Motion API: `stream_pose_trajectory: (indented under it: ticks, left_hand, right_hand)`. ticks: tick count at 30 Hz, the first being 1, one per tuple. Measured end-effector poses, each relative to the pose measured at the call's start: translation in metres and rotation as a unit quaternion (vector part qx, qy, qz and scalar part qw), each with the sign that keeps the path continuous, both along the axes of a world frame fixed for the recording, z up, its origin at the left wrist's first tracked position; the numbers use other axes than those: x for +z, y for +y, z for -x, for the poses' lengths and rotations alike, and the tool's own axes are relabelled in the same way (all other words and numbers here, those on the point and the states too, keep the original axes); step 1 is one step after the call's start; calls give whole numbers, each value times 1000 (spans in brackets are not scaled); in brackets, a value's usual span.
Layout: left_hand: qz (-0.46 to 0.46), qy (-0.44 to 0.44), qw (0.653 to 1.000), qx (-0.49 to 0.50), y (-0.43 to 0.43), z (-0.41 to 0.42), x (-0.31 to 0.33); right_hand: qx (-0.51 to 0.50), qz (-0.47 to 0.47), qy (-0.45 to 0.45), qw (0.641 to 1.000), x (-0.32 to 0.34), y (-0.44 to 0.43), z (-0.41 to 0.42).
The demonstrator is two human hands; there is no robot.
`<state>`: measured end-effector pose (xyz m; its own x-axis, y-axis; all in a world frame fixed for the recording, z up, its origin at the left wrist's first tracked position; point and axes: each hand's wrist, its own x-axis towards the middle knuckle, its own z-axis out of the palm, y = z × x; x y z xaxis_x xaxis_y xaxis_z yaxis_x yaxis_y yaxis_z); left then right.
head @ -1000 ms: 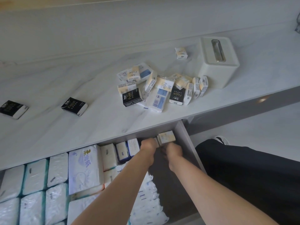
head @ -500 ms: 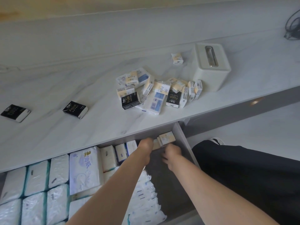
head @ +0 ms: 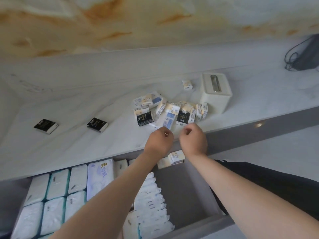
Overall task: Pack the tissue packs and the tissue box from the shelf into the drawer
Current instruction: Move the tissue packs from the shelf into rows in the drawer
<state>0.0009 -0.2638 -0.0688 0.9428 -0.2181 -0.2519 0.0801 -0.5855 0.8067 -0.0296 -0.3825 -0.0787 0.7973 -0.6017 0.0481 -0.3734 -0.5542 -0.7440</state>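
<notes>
A heap of small tissue packs (head: 170,109) lies on the white marble shelf (head: 69,135), next to a cream tissue box (head: 216,91). One small pack (head: 187,84) sits apart behind the heap, and two black packs (head: 97,125) (head: 46,126) lie far left. My left hand (head: 159,141) and my right hand (head: 194,138) hover side by side over the shelf's front edge, just short of the heap, fingers loosely curled and holding nothing. Below them, two cream packs (head: 176,156) stand at the back of the open drawer (head: 186,195).
The drawer's left part is filled with large white tissue bundles (head: 57,195), and a row of wrapped packs (head: 151,200) runs down its middle. Bare grey drawer floor shows on the right. A black device with a cable (head: 303,56) lies at the shelf's far right.
Both hands have let go of the cream packs at the drawer's back and risen over the shelf edge toward the heap. The camera has tilted upward.
</notes>
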Motion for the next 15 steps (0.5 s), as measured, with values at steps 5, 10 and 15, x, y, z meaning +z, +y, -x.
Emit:
stream_pose_trajectory:
  ticks: [5,10,15]
  left_hand:
    - [-57,-222,973,-34,-24,-28,21]
    - [-240,-331,904,-122,-55,-59,15]
    - [-362,-293,853,-237,-58,-76,0]
  right_hand:
    - [9,104,46,993,30,-55,-43]
    - [68,112,170,977,22,-88,-66]
    - [111,101,156,976,2,-81,-81]
